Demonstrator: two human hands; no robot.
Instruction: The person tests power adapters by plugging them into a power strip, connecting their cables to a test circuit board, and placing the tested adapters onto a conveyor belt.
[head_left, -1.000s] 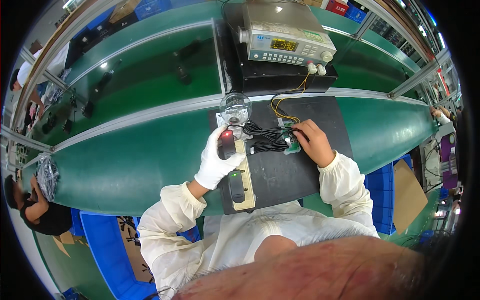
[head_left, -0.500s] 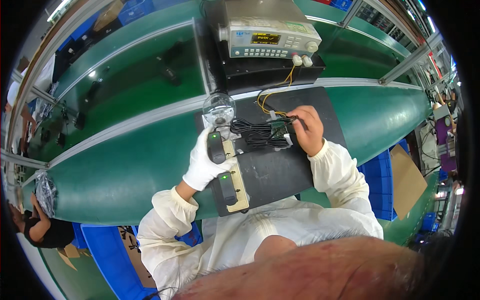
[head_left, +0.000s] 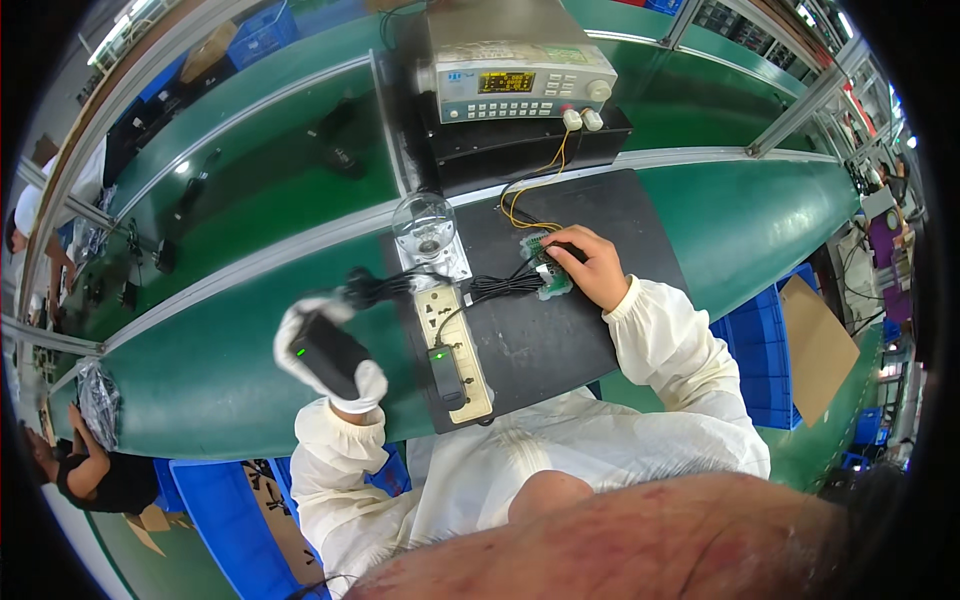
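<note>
My left hand [head_left: 330, 350], in a white glove, grips a black power adapter [head_left: 328, 355] with a small green light, held above the green bench left of the black mat. Its black cable [head_left: 400, 285] trails right toward the mat. My bare right hand [head_left: 592, 266] rests on a small green circuit board [head_left: 545, 268] at the mat's middle, fingers closed around a black plug there. A cream power strip [head_left: 462, 350] lies on the mat [head_left: 560, 340] with another black adapter [head_left: 445, 375] plugged into it.
A grey bench instrument [head_left: 515, 75] with a lit display sits on a black box behind the mat, with yellow wires running to the board. A clear round lens on a stand [head_left: 425, 225] is left of it. Blue bins stand beside me. Another person [head_left: 85, 470] sits lower left.
My left hand has lifted the black adapter off the power strip and carried it left and toward me, over the green bench. My right hand stays on the circuit board.
</note>
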